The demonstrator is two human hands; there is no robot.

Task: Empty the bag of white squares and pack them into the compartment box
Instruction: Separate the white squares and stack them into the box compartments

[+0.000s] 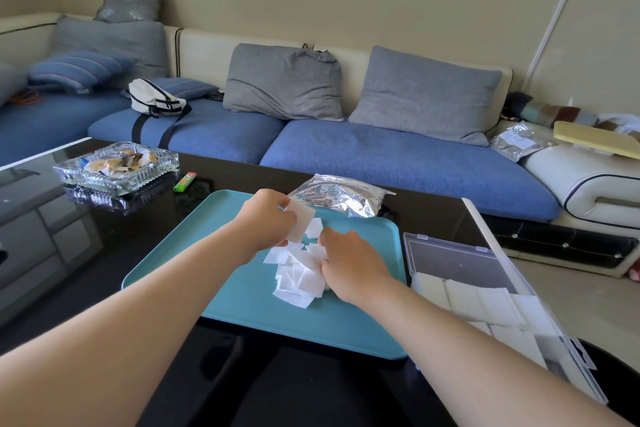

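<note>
On the black glossy table [86,253] a teal tray [242,315] lies in front of the person, with a loose heap of white squares [298,276] at its middle. The left hand [268,218] is raised just above the far side of the heap, its thumb and fingers pinching a small stack [300,224] of squares held flat together and tilted. The right hand [349,263] lies on the right side of the heap with its fingers curled down among the squares; whether it has one pinched I cannot tell. A crumpled silver foil bag [339,198] rests across the tray's far edge, mouth toward the right; dark marks show on its face, too blurred to read. Just beside the tray on the right stands the clear plastic compartment box [460,263], its far section bare and its nearer sections already holding rows of packed squares [485,302]. At the far left of the table sits a glass ashtray [117,166] with scraps in it, and near it a green lighter [185,181] with a chequered pattern but no writing I can make out. Beyond the table runs a blue sofa [398,156] with grey cushions and a white waist bag [156,99] on its seat. On the sofa's white arm lies a second foil bag [516,142] with a pale label whose text is too small to read.
</note>
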